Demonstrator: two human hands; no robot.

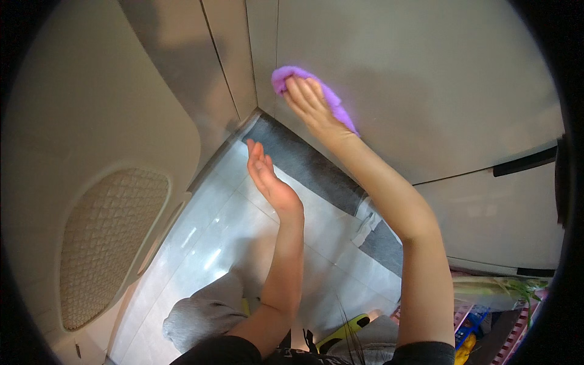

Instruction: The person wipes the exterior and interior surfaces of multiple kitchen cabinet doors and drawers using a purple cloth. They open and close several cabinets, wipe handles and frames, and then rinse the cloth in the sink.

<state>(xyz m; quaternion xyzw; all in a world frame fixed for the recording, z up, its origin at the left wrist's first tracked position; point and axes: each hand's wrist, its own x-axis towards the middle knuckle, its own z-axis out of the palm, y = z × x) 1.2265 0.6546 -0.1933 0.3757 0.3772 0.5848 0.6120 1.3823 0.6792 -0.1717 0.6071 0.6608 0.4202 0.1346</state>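
Observation:
My right hand (315, 107) presses a purple cloth (340, 112) flat against a smooth, light-coloured panel (410, 91), near a narrow vertical seam. The cloth sticks out past the fingertips and along the outer edge of the hand. My left hand (271, 175) is raised over the floor, lower and to the left, holding nothing; its palm faces sideways and its fingers are extended.
A pale door with a woven inset (114, 242) stands at left. Grey matting (310, 159) lies on the tiled floor (219, 228) along the panel's base. Pink baskets (511, 337) hold bagged green vegetables (488, 292) at lower right. Black handles (524, 162) mark the right side.

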